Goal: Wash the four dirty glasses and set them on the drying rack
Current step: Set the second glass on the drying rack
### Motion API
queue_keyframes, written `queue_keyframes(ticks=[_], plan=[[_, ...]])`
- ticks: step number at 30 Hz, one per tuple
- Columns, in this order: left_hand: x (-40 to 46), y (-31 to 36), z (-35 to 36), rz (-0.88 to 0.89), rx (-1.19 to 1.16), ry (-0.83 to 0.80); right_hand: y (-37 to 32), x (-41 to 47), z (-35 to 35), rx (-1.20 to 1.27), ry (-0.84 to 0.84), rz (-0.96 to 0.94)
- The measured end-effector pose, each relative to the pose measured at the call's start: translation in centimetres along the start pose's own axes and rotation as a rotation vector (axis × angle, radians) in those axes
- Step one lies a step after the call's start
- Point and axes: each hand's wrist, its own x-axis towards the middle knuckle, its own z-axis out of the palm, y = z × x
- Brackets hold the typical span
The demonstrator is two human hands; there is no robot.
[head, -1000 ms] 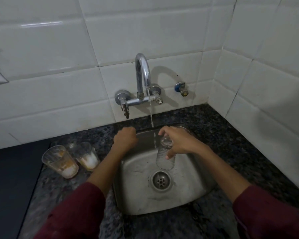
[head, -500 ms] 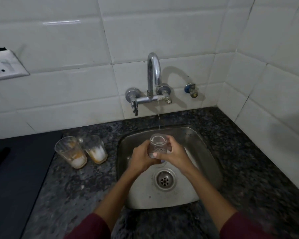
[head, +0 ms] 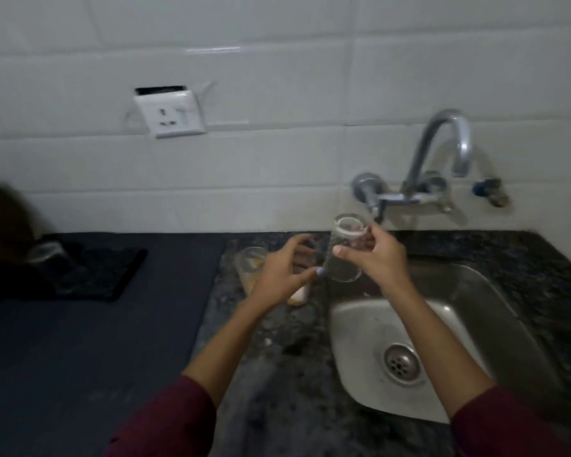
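Note:
My right hand (head: 379,258) grips a clear, clean-looking glass (head: 346,268), held upside down with its thick base up, above the left back corner of the steel sink (head: 475,278). My left hand (head: 282,273) is just left of it with fingers spread loosely; its thumb tip touches the glass near the lower rim. Behind my left hand two dirty glasses with orange-white residue stand on the granite counter: one (head: 248,262) shows well, the other (head: 299,295) is mostly hidden. On the dark mat (head: 112,275) at far left stands an inverted clear glass (head: 48,260).
The chrome wall tap (head: 442,143) arches over the sink with no stream showing. A white wall socket (head: 168,115) sits on the tiles. A dark grey surface (head: 96,357) fills the left. A dark blurred shape (head: 0,239) covers the left edge.
The glass has come up out of the sink and leftward, now base up in my right hand alone. My left hand has come off it. The view has swung left.

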Motion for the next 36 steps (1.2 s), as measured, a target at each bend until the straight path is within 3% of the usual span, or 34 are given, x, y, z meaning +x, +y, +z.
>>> queue_keyframes(ticks=[4,9,14,17,26,36], plan=[[-3.6,-5.7,-11.8,-0.048,0.192,0.186,-6.4,1.2,10.7,0.023,-0.127,-0.074],[-10.7,-17.3,-24.5,-0.48,0.417,0.32,-12.8,0.6,27.6,0.077,-0.374,-0.137],[-14.8,-25.1,-30.1,-0.829,0.584,0.28,-15.9,0.1,41.7,0.087,-0.521,-0.142],[-15.3,-27.3,-31.6,-0.94,0.588,0.259,-17.1,1.3,47.3,0.06,-0.578,-0.134],[-16.1,-31.8,-31.9,-1.026,0.588,0.143,-17.7,4.9,57.7,-0.156,-0.753,-0.152],[-15.2,-30.9,-32.1,-1.056,0.557,0.136,-16.2,5.3,59.0,-0.285,-0.872,-0.172]])
